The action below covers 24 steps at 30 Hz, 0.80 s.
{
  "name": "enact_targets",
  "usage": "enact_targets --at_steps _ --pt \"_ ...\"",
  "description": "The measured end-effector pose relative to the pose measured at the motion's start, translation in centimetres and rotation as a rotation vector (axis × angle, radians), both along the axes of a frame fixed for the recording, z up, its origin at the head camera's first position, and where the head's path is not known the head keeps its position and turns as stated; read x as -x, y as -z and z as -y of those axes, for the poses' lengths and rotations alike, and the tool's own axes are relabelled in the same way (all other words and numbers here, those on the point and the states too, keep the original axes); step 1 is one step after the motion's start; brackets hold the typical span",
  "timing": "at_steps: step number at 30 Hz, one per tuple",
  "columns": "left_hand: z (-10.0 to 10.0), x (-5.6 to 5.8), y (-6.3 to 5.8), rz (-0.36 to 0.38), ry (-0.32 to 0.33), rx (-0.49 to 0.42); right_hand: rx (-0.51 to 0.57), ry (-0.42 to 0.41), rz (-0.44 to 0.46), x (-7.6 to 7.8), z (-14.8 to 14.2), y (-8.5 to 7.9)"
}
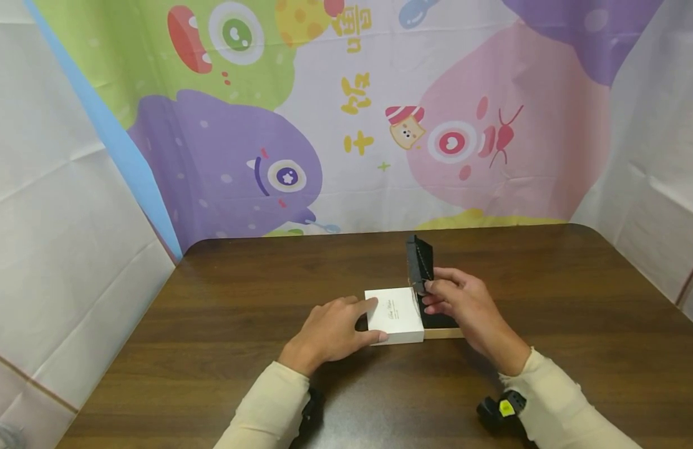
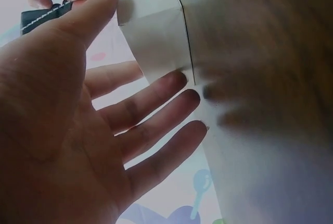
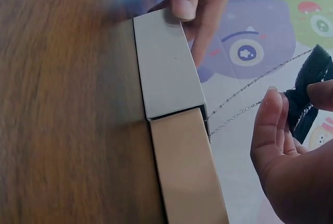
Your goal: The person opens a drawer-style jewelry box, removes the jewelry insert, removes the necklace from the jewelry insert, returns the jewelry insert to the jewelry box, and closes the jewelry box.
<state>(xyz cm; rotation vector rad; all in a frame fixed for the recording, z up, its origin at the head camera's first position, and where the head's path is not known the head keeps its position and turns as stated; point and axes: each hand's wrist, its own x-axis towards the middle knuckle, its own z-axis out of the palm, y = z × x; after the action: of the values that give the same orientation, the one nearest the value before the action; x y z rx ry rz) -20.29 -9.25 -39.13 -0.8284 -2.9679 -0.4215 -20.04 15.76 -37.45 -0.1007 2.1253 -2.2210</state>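
A white box cover [image 1: 398,310] with small cursive lettering lies on the table, fitted partly over a tan drawer [image 1: 443,333]. Black lining [image 1: 436,319] shows inside the drawer. My left hand [image 1: 335,329] rests at the cover's left end, thumb on the front wall and index finger on top, the other fingers fairly straight. Above the drawer, my right hand [image 1: 472,308] pinches a black jewellery pad [image 1: 419,259] between thumb and fingers, tilted upright. A thin silver chain [image 3: 237,114] runs in two strands from the pad down to the box; its lower end is hidden there.
The dark wooden table [image 1: 211,349] surrounds the box on all sides. Behind it hangs a printed cartoon curtain [image 1: 346,187], with pale cloth panels [image 1: 60,156] at the sides. A black wrist device [image 1: 503,411] sits by the right sleeve.
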Motion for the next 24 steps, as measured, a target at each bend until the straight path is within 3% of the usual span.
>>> enact_targets --at_steps 5,24 --pt "-0.03 0.02 -0.11 -0.033 -0.008 -0.032 0.030 -0.005 0.022 0.02 0.26 0.13" --pt "-0.34 0.29 -0.26 -0.279 -0.055 -0.140 0.135 0.019 0.056 -0.39 0.82 -0.09"
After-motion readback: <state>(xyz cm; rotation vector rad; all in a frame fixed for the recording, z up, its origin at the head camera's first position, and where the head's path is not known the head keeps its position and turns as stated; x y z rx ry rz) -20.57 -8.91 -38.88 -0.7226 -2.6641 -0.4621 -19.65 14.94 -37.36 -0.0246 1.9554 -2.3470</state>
